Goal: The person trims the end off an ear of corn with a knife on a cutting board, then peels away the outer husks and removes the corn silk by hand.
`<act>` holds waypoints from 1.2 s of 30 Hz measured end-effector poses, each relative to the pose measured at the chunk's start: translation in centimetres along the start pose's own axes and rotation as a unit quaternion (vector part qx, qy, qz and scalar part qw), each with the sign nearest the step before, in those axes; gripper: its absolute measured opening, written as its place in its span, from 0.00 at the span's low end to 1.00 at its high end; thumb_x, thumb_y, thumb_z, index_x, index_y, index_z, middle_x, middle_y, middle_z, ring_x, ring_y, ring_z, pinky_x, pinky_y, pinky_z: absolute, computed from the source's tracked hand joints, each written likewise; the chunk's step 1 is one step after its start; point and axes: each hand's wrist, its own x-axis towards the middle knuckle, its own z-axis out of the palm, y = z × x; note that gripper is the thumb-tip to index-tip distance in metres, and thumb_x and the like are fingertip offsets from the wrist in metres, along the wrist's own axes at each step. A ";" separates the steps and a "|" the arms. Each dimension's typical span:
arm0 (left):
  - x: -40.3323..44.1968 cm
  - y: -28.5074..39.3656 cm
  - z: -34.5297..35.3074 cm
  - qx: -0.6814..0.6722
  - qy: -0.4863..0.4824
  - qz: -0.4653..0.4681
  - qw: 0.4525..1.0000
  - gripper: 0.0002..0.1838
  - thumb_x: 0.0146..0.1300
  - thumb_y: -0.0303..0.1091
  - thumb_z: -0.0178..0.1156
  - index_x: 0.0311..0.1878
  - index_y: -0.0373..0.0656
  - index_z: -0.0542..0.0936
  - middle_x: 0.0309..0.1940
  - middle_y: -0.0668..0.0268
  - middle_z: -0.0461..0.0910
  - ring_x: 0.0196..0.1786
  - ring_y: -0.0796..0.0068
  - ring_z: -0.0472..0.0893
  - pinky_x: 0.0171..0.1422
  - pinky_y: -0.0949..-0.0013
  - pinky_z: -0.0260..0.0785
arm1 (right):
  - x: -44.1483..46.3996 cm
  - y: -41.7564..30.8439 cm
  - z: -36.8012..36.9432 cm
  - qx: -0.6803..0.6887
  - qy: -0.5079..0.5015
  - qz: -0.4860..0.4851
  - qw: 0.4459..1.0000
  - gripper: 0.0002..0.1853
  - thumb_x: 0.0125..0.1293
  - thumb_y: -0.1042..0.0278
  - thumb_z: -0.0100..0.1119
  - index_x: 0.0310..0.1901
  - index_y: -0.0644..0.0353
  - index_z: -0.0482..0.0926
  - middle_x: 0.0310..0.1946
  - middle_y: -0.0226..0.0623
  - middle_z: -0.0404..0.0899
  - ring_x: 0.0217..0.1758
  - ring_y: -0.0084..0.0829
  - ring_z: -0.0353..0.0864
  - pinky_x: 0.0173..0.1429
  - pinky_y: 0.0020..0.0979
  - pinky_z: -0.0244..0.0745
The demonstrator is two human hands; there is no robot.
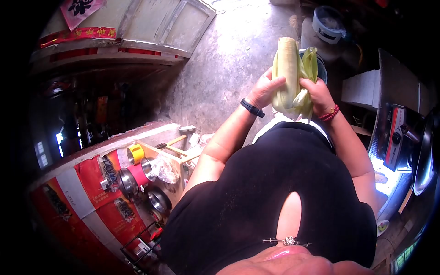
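Concrete floor (206,68) lies beyond a corn cob (287,59) right of upper centre, the left hand (263,91) gripping it, the right hand (321,95) pinching loose husk (310,66) whose sudden tearing could make it slip.

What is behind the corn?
Behind the corn, grey floor and part of a bucket are visible. The corn and its leaves cover the rest.
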 end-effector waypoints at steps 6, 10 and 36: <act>-0.5 1.6 0.5 0.073 0.034 -0.020 0.997 0.33 0.60 0.36 0.68 0.65 0.38 0.67 0.55 0.61 0.76 0.56 0.72 0.77 0.61 0.67 0.72 | -0.2 -1.0 -0.7 -0.029 -0.081 -0.036 0.996 0.19 0.64 0.68 0.61 0.54 0.69 0.74 0.44 0.38 0.80 0.44 0.26 0.81 0.49 0.28 0.76; -0.6 1.6 0.9 0.068 0.036 -0.007 0.997 0.32 0.61 0.34 0.67 0.65 0.37 0.67 0.55 0.61 0.76 0.55 0.72 0.78 0.61 0.66 0.71 | -0.2 -1.3 -0.9 -0.045 -0.075 -0.036 0.995 0.21 0.61 0.70 0.65 0.54 0.68 0.74 0.46 0.37 0.80 0.45 0.27 0.81 0.51 0.28 0.76; -0.7 -0.4 0.0 -0.045 0.054 -0.039 0.997 0.32 0.58 0.39 0.63 0.64 0.35 0.66 0.54 0.56 0.75 0.55 0.64 0.78 0.61 0.59 0.73 | 0.2 -1.6 -0.8 -0.059 0.005 -0.006 0.998 0.20 0.58 0.76 0.52 0.53 0.69 0.72 0.42 0.40 0.79 0.41 0.31 0.82 0.43 0.32 0.79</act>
